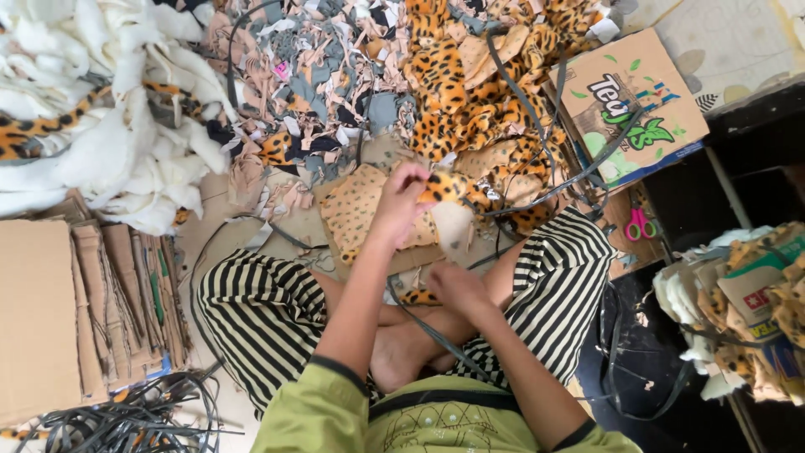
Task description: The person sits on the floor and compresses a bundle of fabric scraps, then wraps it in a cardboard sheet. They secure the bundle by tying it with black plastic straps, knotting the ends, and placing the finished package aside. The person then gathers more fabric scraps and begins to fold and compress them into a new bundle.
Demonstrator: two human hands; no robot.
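Head view shows you seated cross-legged on the floor, and the biggest mass beyond your grip is the white stuffing [92, 126], then the scrap heap [335, 75] of cut fabric and leopard fur above your fingers. Flat cardboard [38, 319] lies well off to the left of your arms; a printed box [637, 101] and pink scissors [640, 225] sit to the right. Your left hand [401, 205] is raised, fingers pressed together, pinching the leopard piece [449, 189] at its near edge. Your right hand [457, 289] sits lower, just below the grip, fingers curled; you cannot tell whether it holds anything. Keep the pinch firm and close to the edge, and hold the piece clear of the dark strap [436, 335] under your hands. It looks small, plush, orange with black spots, pale backing hanging beneath.
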